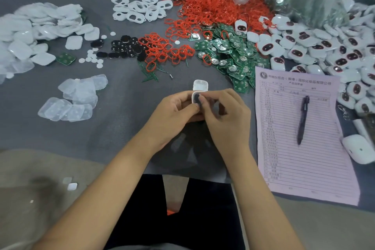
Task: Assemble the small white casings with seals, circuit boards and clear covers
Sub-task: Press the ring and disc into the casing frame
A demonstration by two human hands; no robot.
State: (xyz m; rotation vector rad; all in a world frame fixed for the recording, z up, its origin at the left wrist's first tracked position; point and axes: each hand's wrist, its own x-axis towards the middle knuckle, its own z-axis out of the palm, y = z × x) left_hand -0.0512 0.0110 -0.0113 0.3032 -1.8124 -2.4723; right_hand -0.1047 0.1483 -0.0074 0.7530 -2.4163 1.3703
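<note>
1. Two bare hands meet at the near middle of a grey surface [121,119], seen from above by a head-worn camera.
2. The left hand [172,111] curls its fingers round a small white casing [194,97], with the thumb laid along the casing's near edge.
3. The right hand [225,113] has its fingers bent and its fingertips [202,98] pressed on a dark insert in the face of that same casing.
4. A second white casing piece [200,85] lies on the surface just beyond the grip, touching or nearly touching the held one.
5. Farther beyond the grip lies a heap of red seals [213,10], with green circuit boards [233,55] beyond and to the right.
6. Beyond the grip to the left sit black inserts [125,46], and farther left clear covers [77,97] in loose stacks.
7. Right of the grip lies a pink printed form [304,158] with a dark pen [303,119] on it.
8. Past the form, far right, is a pile of finished white casings [324,46].
</note>
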